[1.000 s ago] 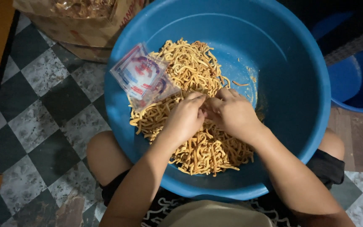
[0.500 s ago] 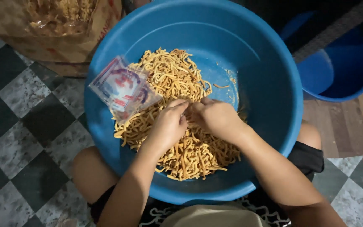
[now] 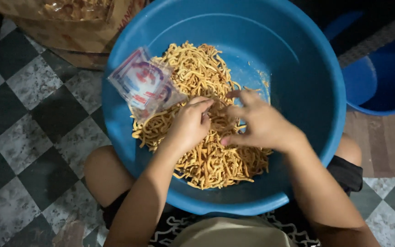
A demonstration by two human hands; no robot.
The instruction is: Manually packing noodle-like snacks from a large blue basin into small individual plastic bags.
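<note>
We have both hands in the blue basin [image 3: 307, 91], on the heap of yellow noodle sticks [image 3: 197, 73]; our left hand [image 3: 189, 124] is curled over a pinch of sticks; our right hand [image 3: 259, 123] pinches sticks too, fingers bent; a clear printed packet [image 3: 140, 82] lies on the heap's left edge, over the checkered floor [image 3: 28, 137].

Noodle sticks [image 3: 206, 151] in basin [image 3: 298, 59], packet [image 3: 142, 84] on them, left
</note>
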